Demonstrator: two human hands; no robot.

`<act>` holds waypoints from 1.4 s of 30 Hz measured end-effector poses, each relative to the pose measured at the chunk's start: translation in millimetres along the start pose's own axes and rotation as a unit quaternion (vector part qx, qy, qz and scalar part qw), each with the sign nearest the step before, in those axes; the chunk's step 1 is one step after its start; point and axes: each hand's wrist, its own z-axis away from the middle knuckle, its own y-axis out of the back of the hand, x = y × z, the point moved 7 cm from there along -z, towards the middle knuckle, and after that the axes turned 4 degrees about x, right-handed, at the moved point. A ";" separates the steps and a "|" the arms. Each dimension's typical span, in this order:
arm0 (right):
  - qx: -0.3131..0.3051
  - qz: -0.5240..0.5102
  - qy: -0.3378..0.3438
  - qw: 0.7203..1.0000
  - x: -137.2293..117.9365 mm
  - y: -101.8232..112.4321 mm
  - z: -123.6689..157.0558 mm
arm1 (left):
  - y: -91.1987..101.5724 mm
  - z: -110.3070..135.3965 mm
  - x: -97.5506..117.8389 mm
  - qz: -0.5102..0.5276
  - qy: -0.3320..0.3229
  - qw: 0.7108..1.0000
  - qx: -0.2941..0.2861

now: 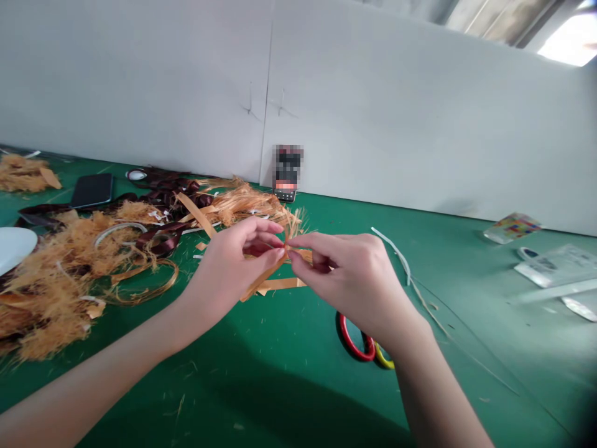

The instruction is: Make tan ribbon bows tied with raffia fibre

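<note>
My left hand (228, 264) and my right hand (361, 267) meet above the middle of the green table. Thumb and fingertips of each are pinched together on a small bundle of tan raffia-like strands (293, 225), whose frayed ends stick up between them. The exact spot they grip is mostly hidden by the fingers. Below the hands, a flat tan strip (282, 284) stretches sideways. Partly under my right wrist lie scissors (372, 351) with red and yellow handle rings; their blades are out of sight.
Frayed tan fibre (51, 280) and dark brown ribbon (161, 242) are heaped at left, near a dark phone (92, 190) and white dish (15, 249). A lit phone (285, 171) leans on the grey wall (396, 112). Rightward are a white strip (396, 252), colourful box (513, 228) and clear packet (566, 264).
</note>
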 end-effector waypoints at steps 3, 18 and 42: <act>-0.036 0.017 -0.019 0.999 2.9 -6.8 -0.3 | 0.5 1.2 1.9 -0.004 -0.001 1.000 0.006; -0.052 0.099 -0.049 0.993 6.5 -15.1 -1.1 | -1.6 2.7 8.7 -0.049 -0.026 0.998 -0.001; 0.148 -0.105 -0.348 0.920 65.0 13.7 10.0 | 12.0 -4.1 2.4 0.018 -0.022 0.997 0.066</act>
